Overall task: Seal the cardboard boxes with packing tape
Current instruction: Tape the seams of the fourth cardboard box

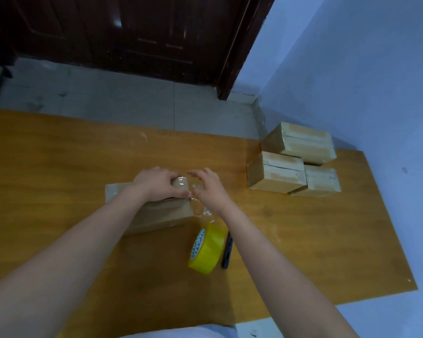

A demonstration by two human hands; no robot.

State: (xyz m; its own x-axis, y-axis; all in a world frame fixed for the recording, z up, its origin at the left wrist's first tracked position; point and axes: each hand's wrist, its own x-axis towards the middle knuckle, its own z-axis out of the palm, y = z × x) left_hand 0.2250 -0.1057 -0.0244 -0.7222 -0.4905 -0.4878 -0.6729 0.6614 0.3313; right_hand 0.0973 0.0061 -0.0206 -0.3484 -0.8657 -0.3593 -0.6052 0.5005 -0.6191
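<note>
Cardboard box (pixel 156 213) lies on the wooden desk (pixel 59 167), left of centre, long side toward the person. Left hand (pixel 156 182) sits on the box's right end, fingers curled over the top edge and pressing down on a strip of clear tape (pixel 181 182) that wraps that end. Right hand (pixel 209 187) is just beside the left one, off the box's right end, fingers bent and spread; it touches the loose, crinkled run of the clear tape, but whether it actually pinches it cannot be told. The two hands nearly touch at the thumbs.

The tape strip trails down from the box corner toward the yellow tape roll (pixel 206 248), which stands on edge on the desk near the box's front right corner. A dark pen-like tool (pixel 227 250), possibly a cutter, lies just beside the roll on its right.

Three taped boxes (pixel 296 159) are stacked at the desk's far right corner by the blue wall (pixel 364 81), one on top of two. Dark wooden door (pixel 132 32) and tiled floor (pixel 108 93) beyond the desk.
</note>
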